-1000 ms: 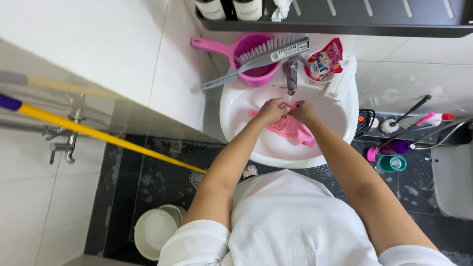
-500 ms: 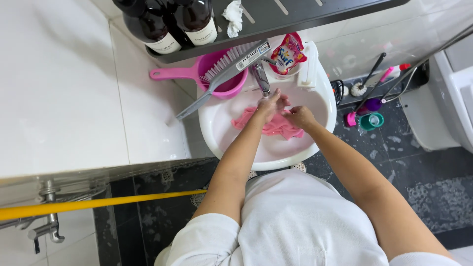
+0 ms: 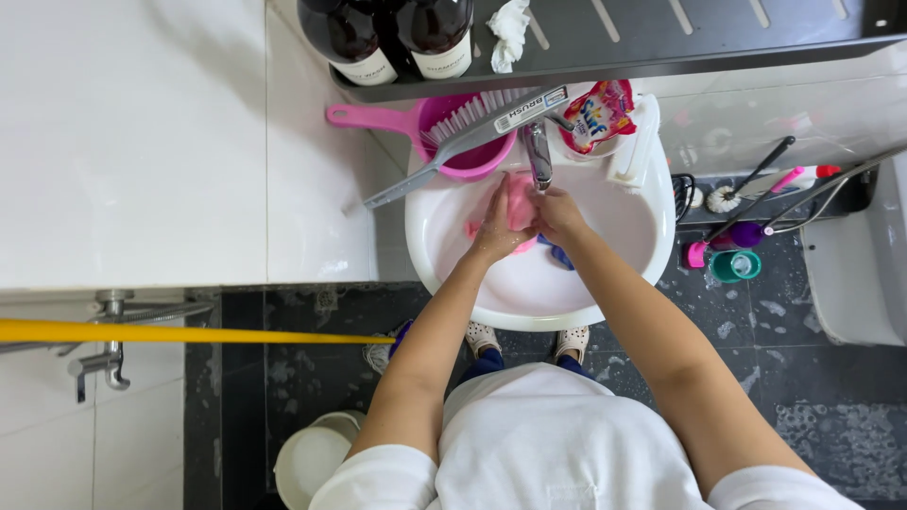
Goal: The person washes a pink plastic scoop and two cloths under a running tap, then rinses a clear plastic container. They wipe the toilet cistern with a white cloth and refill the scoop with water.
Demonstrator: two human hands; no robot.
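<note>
Hands meet in the upper middle of the frame, over the white basin [image 3: 444, 247]. My left hand [image 3: 498, 225] lies flat against the pink cloth [image 3: 521, 201], fingers pressed together and laid along its left side. My right hand [image 3: 559, 215] closes on the same cloth from the right, fingers curled in around it, so the cloth is bunched between the two hands just under the metal tap [image 3: 539, 156]. More of the pink cloth shows below my left hand, and a bit of blue fabric [image 3: 559, 255] peeks out beneath my right wrist, both lying in the basin.

Just above the basin, left of the tap, a pink dipper [image 3: 444, 132] sits with its handle pointing toward the left of the frame, and a long grey brush [image 3: 472, 137] rests across it, bristles up. Right of the tap stands a red and pink pouch [image 3: 597, 115] beside a white container [image 3: 638, 142].

Along the top edge runs a dark shelf [image 3: 718, 38] carrying two dark bottles [image 3: 392, 36] and a crumpled white tissue [image 3: 510, 24]. At the right of the frame, on the dark floor, are a teal cup [image 3: 737, 265], a purple bottle [image 3: 742, 234] and a toilet brush [image 3: 746, 184]. A yellow pole [image 3: 179, 333] crosses the left side, and a white bucket [image 3: 312, 463] sits at the lower left, beside my left arm
</note>
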